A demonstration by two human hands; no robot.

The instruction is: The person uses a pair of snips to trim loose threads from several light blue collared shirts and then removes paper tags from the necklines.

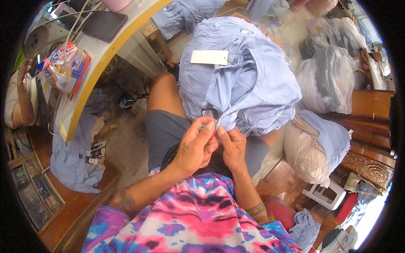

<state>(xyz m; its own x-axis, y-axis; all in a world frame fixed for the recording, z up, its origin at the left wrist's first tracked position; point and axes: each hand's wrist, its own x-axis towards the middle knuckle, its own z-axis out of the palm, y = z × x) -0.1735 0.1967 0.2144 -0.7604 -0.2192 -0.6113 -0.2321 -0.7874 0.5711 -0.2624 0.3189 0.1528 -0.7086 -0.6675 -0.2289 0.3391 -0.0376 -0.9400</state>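
Observation:
A light-blue garment (pixel 263 78) lies spread over a bulky pile of the same cloth in front of my knees. A blank-looking cream hang tag (pixel 209 57) rests on its upper part. My right hand (pixel 233 147) pinches a narrow gathered end of the garment between thumb and forefinger. Close beside it, my left hand (pixel 195 145) has its thumb and forefinger pressed together, the other fingers curled in. Whatever sits in that pinch is too small to make out. Just beyond the left fingertips is a small dark label (pixel 208 113) with a pale printed patch.
To the left stands a yellow-edged table (pixel 105 59) with a dark tablet-like slab (pixel 104 25) and a colourful plastic packet (pixel 63 67). More blue garments (pixel 76 156) hang below it. Stuffed plastic bags (pixel 327 80) and a white stool (pixel 327 195) are at right. Another person's arm (pixel 23 95) shows far left.

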